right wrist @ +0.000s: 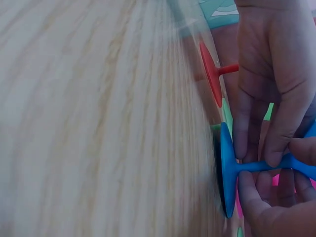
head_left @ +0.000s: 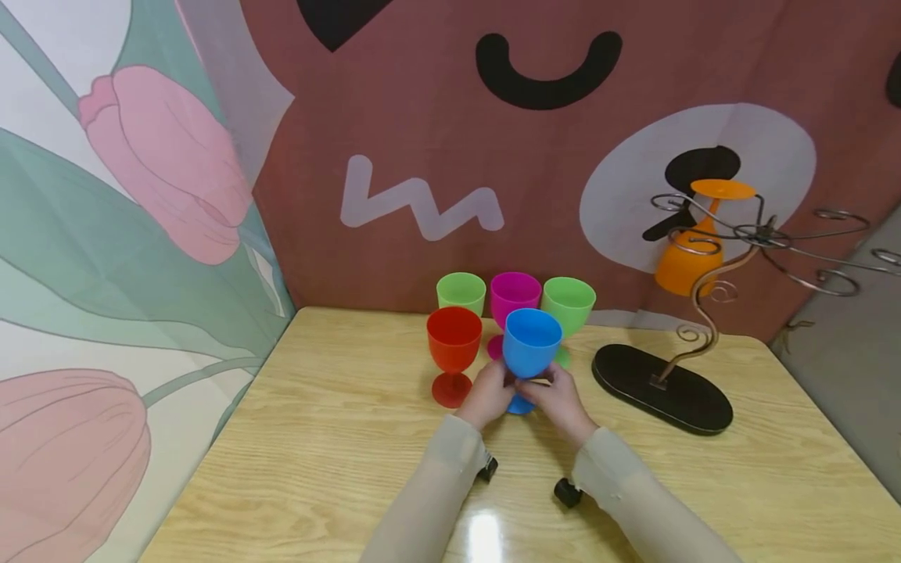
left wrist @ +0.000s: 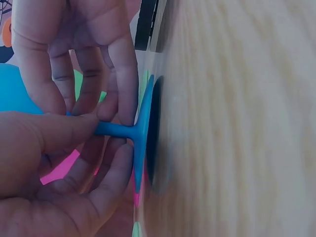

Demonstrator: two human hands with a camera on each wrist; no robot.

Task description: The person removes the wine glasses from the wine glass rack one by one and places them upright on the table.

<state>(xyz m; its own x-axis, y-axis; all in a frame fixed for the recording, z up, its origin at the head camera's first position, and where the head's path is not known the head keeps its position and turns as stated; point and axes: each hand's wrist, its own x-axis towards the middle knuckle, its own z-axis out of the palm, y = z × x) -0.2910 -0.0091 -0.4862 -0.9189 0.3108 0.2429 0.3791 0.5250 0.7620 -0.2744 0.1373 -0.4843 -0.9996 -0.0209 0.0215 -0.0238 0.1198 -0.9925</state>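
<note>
A blue plastic goblet [head_left: 531,352] stands upright between my two hands, near the middle of the table. My left hand [head_left: 489,395] pinches its stem from the left, thumb and fingers meeting around it. From the other side my right hand [head_left: 563,403] grips the same stem. Both wrist views show the goblet's blue foot [left wrist: 143,131] just at the table surface, a dark shadow beside it. Left of the hands is a red goblet [head_left: 454,340]. Behind stand a magenta goblet [head_left: 515,297] and two green goblets, one left [head_left: 461,291] and one right [head_left: 568,305].
On the right, a metal rack [head_left: 707,313] with curled arms rises from a black oval base [head_left: 662,387]. An orange goblet [head_left: 686,262] hangs upside down from one arm. A printed cloth [head_left: 422,94] covers the wall behind the wooden table [head_left: 317,469].
</note>
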